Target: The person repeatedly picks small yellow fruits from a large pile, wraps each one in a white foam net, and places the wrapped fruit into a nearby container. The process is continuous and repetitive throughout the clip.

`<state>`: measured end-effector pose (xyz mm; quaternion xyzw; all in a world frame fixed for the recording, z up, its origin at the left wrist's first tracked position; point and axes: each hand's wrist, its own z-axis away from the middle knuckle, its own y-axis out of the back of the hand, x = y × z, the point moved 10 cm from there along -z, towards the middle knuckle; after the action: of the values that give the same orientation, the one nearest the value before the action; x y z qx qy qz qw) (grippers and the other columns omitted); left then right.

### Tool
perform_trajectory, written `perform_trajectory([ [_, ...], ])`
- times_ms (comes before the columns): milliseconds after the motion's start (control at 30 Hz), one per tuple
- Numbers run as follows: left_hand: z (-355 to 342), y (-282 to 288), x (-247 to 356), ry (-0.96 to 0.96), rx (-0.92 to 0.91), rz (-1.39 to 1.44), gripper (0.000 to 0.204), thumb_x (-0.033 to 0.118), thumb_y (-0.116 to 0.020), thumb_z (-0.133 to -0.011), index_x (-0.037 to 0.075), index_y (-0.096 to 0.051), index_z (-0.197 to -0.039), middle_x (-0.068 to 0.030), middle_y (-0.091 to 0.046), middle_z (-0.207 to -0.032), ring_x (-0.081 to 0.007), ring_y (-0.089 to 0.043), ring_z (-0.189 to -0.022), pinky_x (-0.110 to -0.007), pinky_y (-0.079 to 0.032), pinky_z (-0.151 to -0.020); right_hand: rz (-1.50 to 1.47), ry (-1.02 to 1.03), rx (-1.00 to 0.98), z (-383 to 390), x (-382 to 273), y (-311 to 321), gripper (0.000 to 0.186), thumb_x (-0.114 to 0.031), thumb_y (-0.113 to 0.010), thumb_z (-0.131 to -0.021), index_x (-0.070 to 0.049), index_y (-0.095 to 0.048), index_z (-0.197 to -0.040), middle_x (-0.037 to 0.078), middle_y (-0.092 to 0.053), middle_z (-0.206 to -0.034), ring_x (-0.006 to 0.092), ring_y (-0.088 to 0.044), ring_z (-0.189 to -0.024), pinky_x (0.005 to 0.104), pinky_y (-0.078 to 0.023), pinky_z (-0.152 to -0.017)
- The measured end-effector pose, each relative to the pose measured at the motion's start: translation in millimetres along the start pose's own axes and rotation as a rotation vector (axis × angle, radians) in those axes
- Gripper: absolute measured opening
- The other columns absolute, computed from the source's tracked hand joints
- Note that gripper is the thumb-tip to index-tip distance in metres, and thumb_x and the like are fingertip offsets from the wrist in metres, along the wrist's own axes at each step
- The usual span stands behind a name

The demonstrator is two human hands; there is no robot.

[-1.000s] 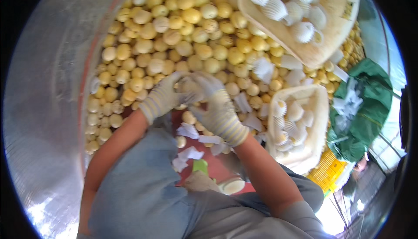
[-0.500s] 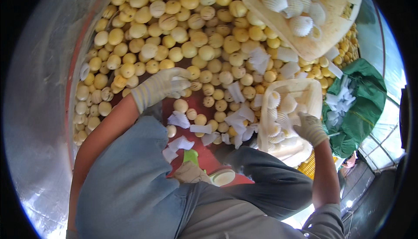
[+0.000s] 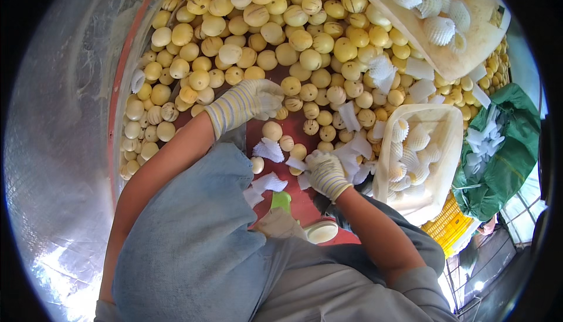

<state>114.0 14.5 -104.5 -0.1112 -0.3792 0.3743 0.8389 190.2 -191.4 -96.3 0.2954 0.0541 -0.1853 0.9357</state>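
My left hand point(image 3: 252, 104), in a striped white glove, is at the near edge of a heap of yellow pepino melons point(image 3: 300, 40) with dark streaks. Its fingers curl inward; anything inside them is hidden. My right hand point(image 3: 327, 173), gloved alike, is down among loose white foam sleeves point(image 3: 349, 159). Its fingers are closed beside a flat foam sleeve point(image 3: 295, 163), and what they grip is covered by the glove. Between the hands, a few melons point(image 3: 272, 130) and a crumpled foam sleeve point(image 3: 268, 149) lie on a red surface point(image 3: 258, 127).
A pale plastic crate point(image 3: 448, 146) of foam-sleeved fruit stands on the right; a similar crate point(image 3: 469, 58) is behind it. Farther right, a green bag point(image 3: 516, 146) holds foam sleeves beside a yellow crate point(image 3: 450, 219). A grey sheet point(image 3: 70, 117) borders the left.
My right hand has left the rim of the nearer crate and moved left and down to the foam sleeves. My left hand stays by the heap. The whole view has shifted slightly.
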Motion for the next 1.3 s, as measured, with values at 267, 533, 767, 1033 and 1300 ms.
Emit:
perform_trajectory([
  [267,3.8,-34.6,38.8,-0.152,-0.045,-0.278,0.05,0.017,-0.073,-0.086,-0.003,-0.057,-0.129,-0.0123,-0.067,-0.112,-0.016,-0.064,-0.101,-0.029,-0.054,-0.088,-0.424,0.068,0.21,-5.6,2.2,160.5,0.033,-0.027,-0.067,-0.082,-0.002,-0.064,-0.103,0.022,-0.068,-0.089,0.0397,-0.066,-0.087,0.0443,-0.052,-0.077],
  [533,4.3,1.0,42.7,-0.186,0.193,-0.029,0.052,0.021,-0.076,-0.087,-0.003,-0.056,-0.128,-0.0105,-0.066,-0.111,-0.0141,-0.064,-0.096,-0.026,-0.053,-0.08,-0.671,0.063,0.653,-14.4,-19.1,191.0,0.036,-0.024,-0.071,-0.082,0.0,-0.063,-0.108,0.021,-0.068,-0.093,0.0399,-0.065,-0.086,0.0432,-0.053,-0.077],
  [767,7.7,-2.3,40.5,-0.293,0.063,0.016,0.056,0.023,-0.077,-0.086,0.0,-0.054,-0.132,-0.0103,-0.066,-0.113,-0.016,-0.063,-0.103,-0.028,-0.053,-0.086,-0.924,0.026,0.527,-32.0,-13.3,164.7,0.033,-0.023,-0.07,-0.087,0.001,-0.063,-0.108,0.02,-0.069,-0.09,0.0347,-0.067,-0.083,0.0404,-0.052,-0.074],
  [1033,9.0,-8.9,45.6,-0.293,-0.005,-0.028,0.053,0.017,-0.075,-0.086,0.0,-0.055,-0.132,-0.0083,-0.067,-0.108,-0.0146,-0.063,-0.1,-0.028,-0.053,-0.088,-0.982,0.03,0.538,-32.2,-10.9,162.4,0.039,-0.03,-0.073,-0.084,0.001,-0.065,-0.105,0.019,-0.07,-0.083,0.0295,-0.069,-0.078,0.0384,-0.053,-0.07],
  [1300,0.3,21.7,38.4,-0.19,0.309,-0.36,0.048,0.002,-0.07,-0.084,-0.002,-0.057,-0.13,-0.0109,-0.069,-0.104,-0.0116,-0.063,-0.083,-0.023,-0.053,-0.066,-0.189,0.001,0.242,-26.9,-7.3,30.6,0.048,-0.035,-0.074,-0.079,-0.007,-0.058,-0.114,0.017,-0.064,-0.107,0.035,-0.061,-0.105,0.046,-0.049,-0.089],
])
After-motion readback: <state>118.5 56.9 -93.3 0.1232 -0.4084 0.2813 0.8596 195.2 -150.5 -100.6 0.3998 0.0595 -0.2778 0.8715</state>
